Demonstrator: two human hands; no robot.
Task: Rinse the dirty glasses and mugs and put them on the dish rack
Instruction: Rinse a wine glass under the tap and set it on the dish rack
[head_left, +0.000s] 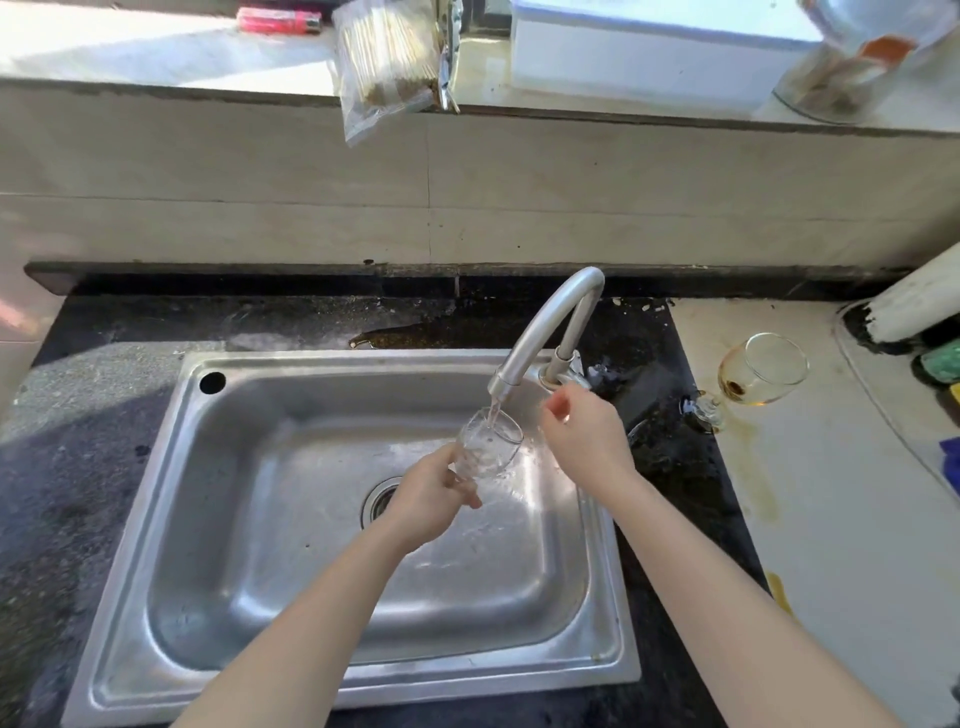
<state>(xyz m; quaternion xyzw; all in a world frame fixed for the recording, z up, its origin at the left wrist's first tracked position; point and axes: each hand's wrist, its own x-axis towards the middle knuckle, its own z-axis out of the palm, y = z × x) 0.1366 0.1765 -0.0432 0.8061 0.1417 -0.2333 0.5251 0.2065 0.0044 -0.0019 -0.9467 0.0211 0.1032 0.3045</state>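
My left hand (431, 496) grips a clear glass (488, 444) by its lower part and holds it tilted over the steel sink (171, 499), its mouth under the tap's spout (524, 358). A thin stream of water runs into the glass. My right hand (584, 436) hovers just right of the glass, in front of the tap's base, fingers loosely curled and holding nothing. A second stemmed glass (761, 369) with brown residue lies on its side on the pale counter to the right. No dish rack is in view.
Dark stone counter (78, 441) surrounds the sink. Brown stains mark the pale surface (841, 519) on the right. A white cylinder (919, 301) and green scrubber (943, 361) sit at the far right edge. A bag of sticks (387, 62), a red lighter (278, 21) and a jar (841, 73) rest on the sill.
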